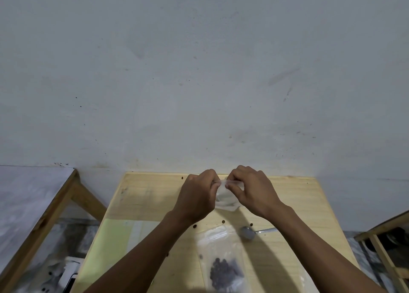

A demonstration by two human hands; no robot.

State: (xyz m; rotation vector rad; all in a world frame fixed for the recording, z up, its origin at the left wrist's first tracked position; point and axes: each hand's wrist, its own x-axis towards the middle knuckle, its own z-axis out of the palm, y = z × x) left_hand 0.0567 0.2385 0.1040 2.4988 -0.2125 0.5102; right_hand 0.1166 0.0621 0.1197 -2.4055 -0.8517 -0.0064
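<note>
Above the far part of a light wooden table (287,195), my left hand (197,195) and my right hand (252,191) both pinch the top of a small clear plastic bag (225,198). The bag hangs between them with whitish contents I cannot make out. Both hands have curled fingers on the bag's upper edge. Nearer to me a second clear zip bag (223,259) lies flat on the table with a heap of small dark beads or seeds inside. A metal spoon (250,233) lies to its right, bowl towards the left.
A pale green sheet (110,244) covers the table's near left. A few dark seeds (223,221) lie loose on the wood. A grey-topped table (33,195) stands at the left, a wooden rack (385,246) at the right, a white wall behind.
</note>
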